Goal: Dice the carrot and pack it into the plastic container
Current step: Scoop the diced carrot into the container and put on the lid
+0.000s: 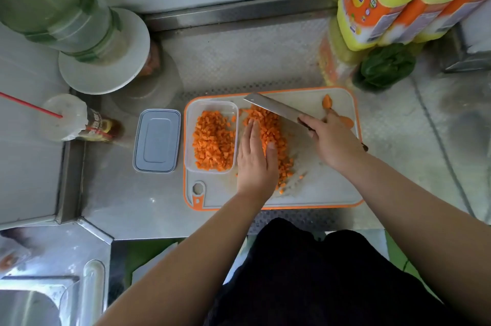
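A person stands at a steel counter [127, 193] over an orange-rimmed cutting board [318, 187]. The left hand [256, 158], fingers straight and together, rests flat against a heap of diced carrot [273, 137] in the middle of the board. The right hand [329, 140] grips the handle of a knife [273, 106], its blade angled across the far side of the heap. A clear plastic container [211, 137] sits on the board's left end, touching the left hand's side and already part-filled with carrot dice. Its grey lid [156, 140] lies just beside it on the counter. Two carrot ends [327, 101], possibly trimmings, lie near the board's far right corner.
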Demonstrator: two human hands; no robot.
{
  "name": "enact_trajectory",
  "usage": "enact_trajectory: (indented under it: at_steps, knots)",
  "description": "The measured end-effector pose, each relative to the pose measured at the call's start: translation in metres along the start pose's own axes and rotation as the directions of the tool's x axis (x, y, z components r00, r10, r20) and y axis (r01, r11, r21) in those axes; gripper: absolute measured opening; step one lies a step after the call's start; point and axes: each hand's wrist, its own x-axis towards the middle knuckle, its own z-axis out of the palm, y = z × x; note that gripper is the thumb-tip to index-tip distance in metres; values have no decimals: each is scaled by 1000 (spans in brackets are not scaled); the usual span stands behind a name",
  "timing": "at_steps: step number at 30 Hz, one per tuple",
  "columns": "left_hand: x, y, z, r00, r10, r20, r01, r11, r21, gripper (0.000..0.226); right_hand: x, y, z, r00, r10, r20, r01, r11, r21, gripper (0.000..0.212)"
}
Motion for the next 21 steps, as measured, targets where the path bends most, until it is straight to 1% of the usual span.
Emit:
enact_trajectory:
  at_steps: [2,6,9,12,15,17,19,21]
  knots:
    - [0,-7,-1,999,-46,0,46,998,-42,67,-3,4,-2,1000,-23,7,23,1000,-12,41]
    - [2,-17,-4,998,-54,-41,52,997,-58,65,-14,15,-6,997,-52,57,53,999,-8,41]
    - [4,-18,-3,996,-6,-84,2,999,-45,60,-21,23,-13,992,-45,115,45,999,3,42]
    - [14,-19,2,995,45,-93,-46,999,-9,60,-24,32,-15,987,-40,155,38,999,20,43]
    - [36,-18,10,999,-37,-25,37,999,19,69,-28,37,-15,988,-3,155,-16,992,124,43]
    - [53,-16,18,996,-86,11,85,994,74,75,-29,39,-14,987,35,160,-63,983,172,42]
    - [67,-14,23,992,-129,-10,129,977,171,79,-28,39,-14,984,65,167,-97,976,194,41]
    - [78,-13,27,981,-183,-64,193,954,228,75,-28,38,-15,978,103,183,-140,969,203,36]
